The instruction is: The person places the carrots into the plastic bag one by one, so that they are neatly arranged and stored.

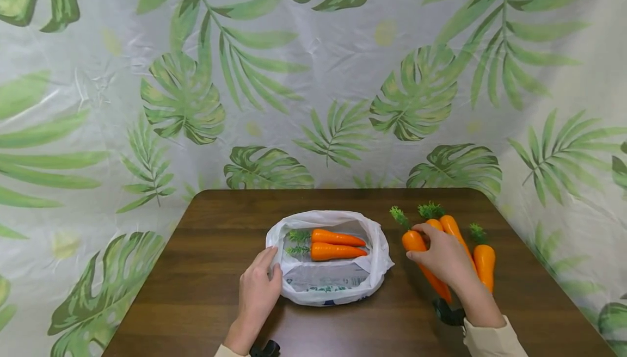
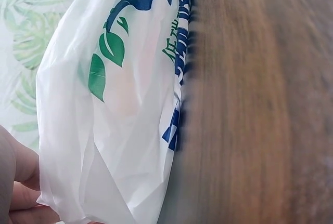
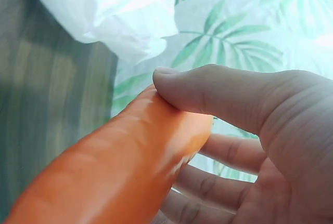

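A white plastic bag lies with its mouth spread wide, two orange carrots with green tops side by side inside it. My left hand holds the bag's left rim; in the left wrist view its fingers are partly hidden at the bag's edge. To the right of the bag, my right hand grips another carrot near its thick, leafy end. The right wrist view shows the thumb lying across this carrot and the fingers on its other side.
Three more carrots lie beside and behind my right hand, one of them a right-hand carrot near the edge of the brown wooden table. A leaf-patterned curtain hangs behind the table.
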The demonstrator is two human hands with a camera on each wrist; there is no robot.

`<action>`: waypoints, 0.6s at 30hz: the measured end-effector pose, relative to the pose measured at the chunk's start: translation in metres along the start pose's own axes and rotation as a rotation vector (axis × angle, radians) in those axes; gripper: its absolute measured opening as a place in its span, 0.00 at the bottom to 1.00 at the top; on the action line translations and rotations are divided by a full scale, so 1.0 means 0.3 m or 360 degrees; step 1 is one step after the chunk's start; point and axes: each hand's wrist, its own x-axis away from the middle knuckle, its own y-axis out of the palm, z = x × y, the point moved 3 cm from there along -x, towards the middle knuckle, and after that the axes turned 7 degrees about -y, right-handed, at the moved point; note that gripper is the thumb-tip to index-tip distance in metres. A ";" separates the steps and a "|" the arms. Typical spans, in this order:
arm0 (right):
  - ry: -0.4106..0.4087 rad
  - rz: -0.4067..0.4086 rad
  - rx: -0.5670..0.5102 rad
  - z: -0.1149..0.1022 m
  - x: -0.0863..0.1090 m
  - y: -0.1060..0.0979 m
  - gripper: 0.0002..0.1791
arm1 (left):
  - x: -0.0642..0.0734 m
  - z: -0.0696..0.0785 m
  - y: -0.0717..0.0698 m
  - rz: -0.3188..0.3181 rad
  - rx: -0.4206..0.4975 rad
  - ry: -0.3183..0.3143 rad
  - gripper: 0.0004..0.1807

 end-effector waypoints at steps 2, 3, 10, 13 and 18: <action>0.0002 -0.0002 -0.0002 -0.013 -0.006 -0.007 0.38 | 0.000 -0.002 0.001 0.0003 -0.0001 0.0003 0.20; -0.0004 -0.0002 0.0000 -0.021 -0.010 -0.010 0.38 | 0.000 -0.003 0.000 0.0004 -0.0002 0.0005 0.20; -0.0040 0.0028 0.0007 -0.091 -0.038 -0.035 0.36 | 0.002 -0.011 0.005 0.0041 0.0001 0.0037 0.20; -0.0053 0.0054 -0.0021 -0.118 -0.048 -0.037 0.35 | 0.001 -0.011 0.005 0.0045 0.0003 0.0041 0.20; -0.0067 0.0053 -0.0118 -0.154 -0.057 -0.033 0.33 | 0.000 -0.003 0.002 0.0029 0.0002 0.0032 0.20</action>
